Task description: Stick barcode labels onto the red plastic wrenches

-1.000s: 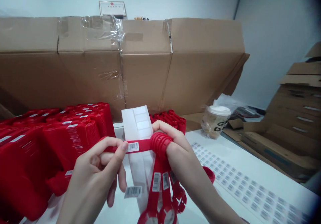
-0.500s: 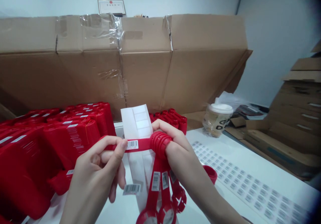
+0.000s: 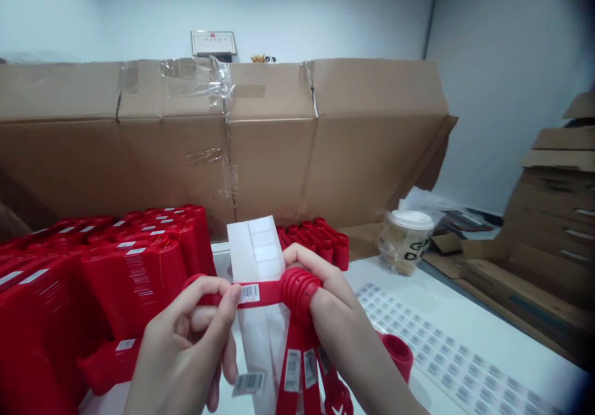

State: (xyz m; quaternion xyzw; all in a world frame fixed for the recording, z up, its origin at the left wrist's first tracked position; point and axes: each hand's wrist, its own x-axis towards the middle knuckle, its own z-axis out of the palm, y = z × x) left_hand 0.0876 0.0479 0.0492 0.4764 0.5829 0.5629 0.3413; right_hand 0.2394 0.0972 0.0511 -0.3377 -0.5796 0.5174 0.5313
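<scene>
My left hand (image 3: 183, 347) pinches a flat red plastic strap (image 3: 260, 293) between thumb and fingers, right beside a barcode sticker (image 3: 250, 293) on the strap. My right hand (image 3: 328, 306) wraps around a ribbed red plastic grip (image 3: 297, 294) at the strap's other end. Further red straps (image 3: 292, 371) with barcode stickers hang below that grip. A white backing strip (image 3: 256, 251) with blank labels rises behind the strap and runs down between my hands. A loose barcode sticker (image 3: 248, 384) clings to its lower part.
Stacked red plastic baskets (image 3: 134, 285) fill the left side, with a smaller red stack (image 3: 316, 240) behind my hands. A barcode label sheet (image 3: 446, 359) lies on the white table (image 3: 469, 306). A lidded paper cup (image 3: 404, 241), cardboard pieces (image 3: 530, 285) and a large cardboard box (image 3: 186, 155) stand beyond.
The whole scene sits lower in the view, as my head has tipped upward. My hands keep the same hold on the strap and grip.
</scene>
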